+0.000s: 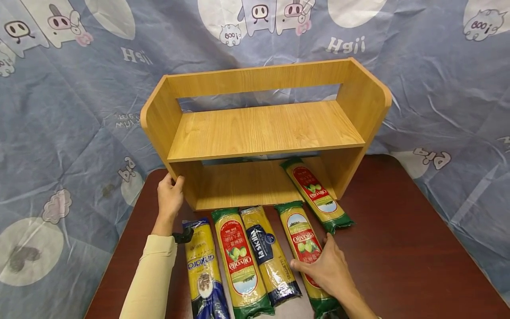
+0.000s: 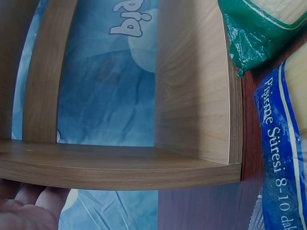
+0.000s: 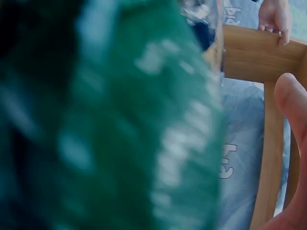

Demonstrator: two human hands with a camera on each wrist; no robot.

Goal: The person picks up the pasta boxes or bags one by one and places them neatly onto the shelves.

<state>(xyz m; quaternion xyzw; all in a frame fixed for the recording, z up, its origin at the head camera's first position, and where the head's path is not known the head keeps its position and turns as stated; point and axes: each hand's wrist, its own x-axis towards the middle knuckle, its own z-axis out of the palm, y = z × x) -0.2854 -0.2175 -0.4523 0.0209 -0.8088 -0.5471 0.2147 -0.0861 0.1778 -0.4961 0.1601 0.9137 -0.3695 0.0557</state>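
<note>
At the left side panel of a wooden shelf (image 1: 263,128), my left hand (image 1: 170,197) holds the board's edge; in the left wrist view its fingers (image 2: 50,201) go behind the panel. My right hand (image 1: 328,270) is over an Olivoilà spaghetti pack (image 1: 296,223), thumb spread. In the right wrist view a gap shows between the thumb (image 3: 291,96) and the pack's blurred green end (image 3: 144,120); the other fingers are hidden there. Another Olivoilà pack (image 1: 312,188) lies slanted in the shelf's lower right compartment, its near end sticking out over the front edge.
Left of the right hand lie a la Sicilia spaghetti pack (image 1: 268,254), an Olivoilà pack (image 1: 239,261) and a yellow-blue Ankara pack (image 1: 202,266), side by side. The dark red table (image 1: 410,235) extends to the right. A blue patterned cloth (image 1: 71,133) hangs behind.
</note>
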